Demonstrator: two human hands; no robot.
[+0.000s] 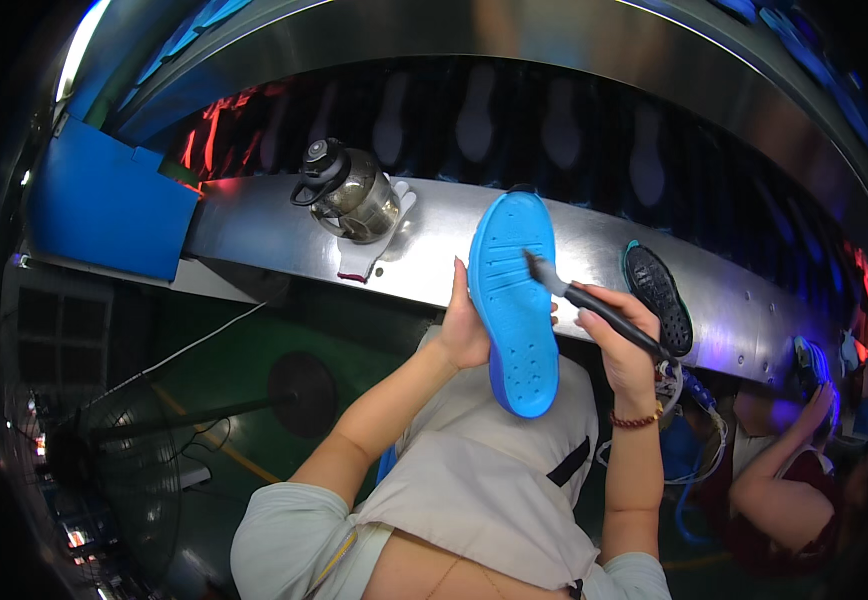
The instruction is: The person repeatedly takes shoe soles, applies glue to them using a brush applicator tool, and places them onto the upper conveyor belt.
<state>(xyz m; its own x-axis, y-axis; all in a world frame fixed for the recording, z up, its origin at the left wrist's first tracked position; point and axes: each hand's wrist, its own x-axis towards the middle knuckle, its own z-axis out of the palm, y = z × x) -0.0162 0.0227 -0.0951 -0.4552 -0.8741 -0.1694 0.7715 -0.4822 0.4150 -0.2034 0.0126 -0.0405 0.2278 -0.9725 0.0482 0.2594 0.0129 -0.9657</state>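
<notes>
In the head view, we see the blue shoe sole (516,300) crossing the near edge of the metal bench (444,225). The left hand (466,335) has its grip on the sole's side; the right hand's (622,340) grip clasps a black-handled brush (586,299). Metal shows between the bottle (356,200) and a dark sole (660,300), above green floor (244,390).

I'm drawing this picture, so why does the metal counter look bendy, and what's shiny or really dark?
Head view: the fisheye lens bends the edges of the metal counter; head view: glare whitens its surface near the water bottle; head view: the corners fade to black, while the blue shoe sole looks brightly lit and clear.
</notes>
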